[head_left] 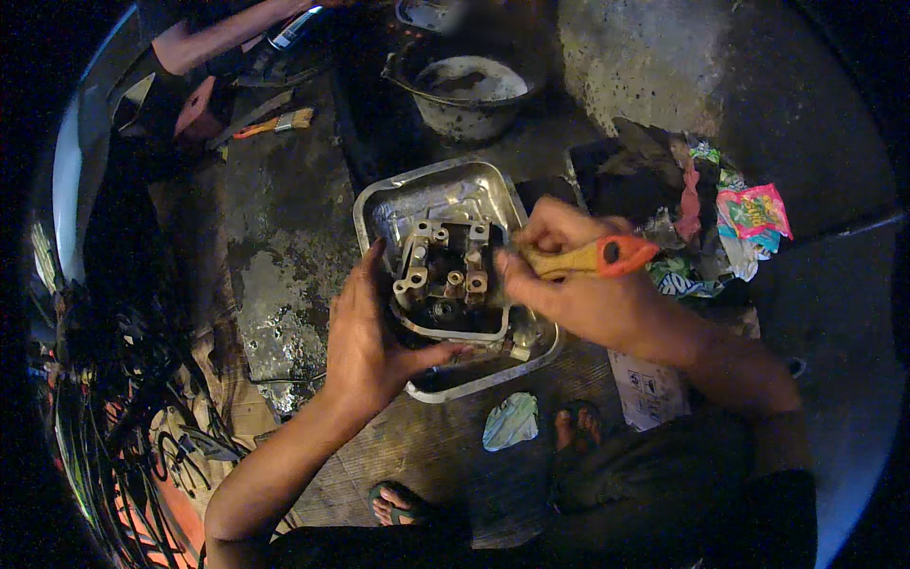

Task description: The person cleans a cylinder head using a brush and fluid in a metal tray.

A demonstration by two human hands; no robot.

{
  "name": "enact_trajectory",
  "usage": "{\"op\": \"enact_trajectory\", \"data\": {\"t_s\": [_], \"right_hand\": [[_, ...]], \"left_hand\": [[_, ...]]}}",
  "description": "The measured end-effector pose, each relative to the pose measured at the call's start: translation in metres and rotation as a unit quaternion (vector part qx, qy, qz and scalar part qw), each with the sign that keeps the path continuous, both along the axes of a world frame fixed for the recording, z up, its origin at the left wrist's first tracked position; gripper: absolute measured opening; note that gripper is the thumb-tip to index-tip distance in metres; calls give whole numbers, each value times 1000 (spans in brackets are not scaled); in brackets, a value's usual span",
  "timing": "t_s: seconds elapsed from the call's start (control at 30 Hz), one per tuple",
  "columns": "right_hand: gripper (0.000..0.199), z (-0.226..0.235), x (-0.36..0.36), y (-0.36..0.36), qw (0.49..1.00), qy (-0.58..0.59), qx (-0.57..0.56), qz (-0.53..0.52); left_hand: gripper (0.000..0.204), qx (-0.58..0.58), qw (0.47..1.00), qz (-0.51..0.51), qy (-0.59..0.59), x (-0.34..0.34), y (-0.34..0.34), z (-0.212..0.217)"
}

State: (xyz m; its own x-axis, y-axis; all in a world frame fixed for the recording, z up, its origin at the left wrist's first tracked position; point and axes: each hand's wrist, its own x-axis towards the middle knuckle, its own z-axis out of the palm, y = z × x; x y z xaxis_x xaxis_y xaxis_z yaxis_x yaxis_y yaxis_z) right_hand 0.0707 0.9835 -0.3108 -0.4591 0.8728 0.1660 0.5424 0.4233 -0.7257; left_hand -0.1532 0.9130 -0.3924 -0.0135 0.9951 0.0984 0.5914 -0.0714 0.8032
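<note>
My left hand [365,327] grips the near left side of a grey metal engine cylinder head [453,275], its thumb along the lower edge. The part has bolt holes, raised posts and dark, oily hollows. It is held over a rectangular metal tray [374,199] with a shiny wet bottom. My right hand [578,270] is closed round the yellow and orange handle of a paintbrush [607,256]. The brush head points at the right side of the cylinder head, but its bristles are hidden by my fingers and motion blur.
A dirty bucket [464,119] stands beyond the tray. Another paintbrush [275,123] lies far left, near another person's arm [227,36]. Crumpled wrappers [754,213] lie right; a pale green scrap [512,422] is near my feet. Tangled cables [95,408] fill the left.
</note>
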Motion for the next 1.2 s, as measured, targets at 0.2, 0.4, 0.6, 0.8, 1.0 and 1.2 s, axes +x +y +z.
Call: {"op": "enact_trajectory", "data": {"t_s": [0.2, 0.4, 0.6, 0.8, 1.0, 1.2], "right_hand": [[16, 24, 2, 23, 997, 76, -17, -26], [10, 8, -31, 28, 994, 75, 66, 50], [11, 2, -26, 36, 995, 63, 80, -1], [11, 11, -33, 3, 987, 35, 157, 25], [9, 18, -42, 8, 991, 70, 112, 3], [8, 5, -17, 43, 989, 27, 130, -70]], "left_hand": [[115, 74, 992, -40, 89, 3, 0, 9], [117, 114, 988, -36, 94, 8, -6, 11], [116, 79, 991, -34, 106, 10, -6, 14], [112, 72, 994, -35, 72, 10, -3, 7], [113, 8, 999, -22, 42, 4, -10, 8], [105, 55, 995, -30, 81, 5, -11, 13]]}}
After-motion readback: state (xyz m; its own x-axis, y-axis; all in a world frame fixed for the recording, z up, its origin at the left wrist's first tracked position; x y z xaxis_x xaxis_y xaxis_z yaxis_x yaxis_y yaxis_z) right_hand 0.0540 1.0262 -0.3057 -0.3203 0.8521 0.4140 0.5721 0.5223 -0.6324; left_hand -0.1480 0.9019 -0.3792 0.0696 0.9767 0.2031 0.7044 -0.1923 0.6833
